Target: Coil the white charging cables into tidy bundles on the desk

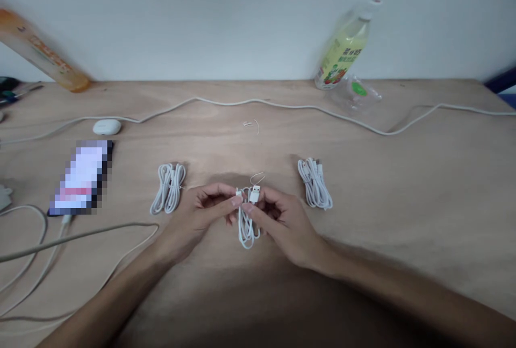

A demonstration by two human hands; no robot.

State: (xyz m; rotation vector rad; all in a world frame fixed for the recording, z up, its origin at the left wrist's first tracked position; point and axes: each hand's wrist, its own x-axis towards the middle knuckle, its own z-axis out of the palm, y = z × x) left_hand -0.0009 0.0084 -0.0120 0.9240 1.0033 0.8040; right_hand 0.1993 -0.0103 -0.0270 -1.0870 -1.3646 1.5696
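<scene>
Between my two hands is a coiled white USB cable (245,229), its loops hanging down toward me. My left hand (201,211) pinches its left side near a small white plug end. With thumb and fingers closed, my right hand (284,219) grips the other side, just under the metal USB plug (255,192) that points up. A thin white twist tie (257,178) shows just beyond the plug; whether it touches the cable I cannot tell. One bundled white cable (167,187) lies left of my hands, another cable bundle (315,183) to the right.
Loose tie scraps (252,125) lie farther back. A long white cord (226,103) crosses the wooden table (403,203). At left are a phone (80,176) on a charging cable, a white earbud case (107,126) and an orange bottle (44,52). A yellow-green bottle (342,49) stands beside a clear wrapper (358,92).
</scene>
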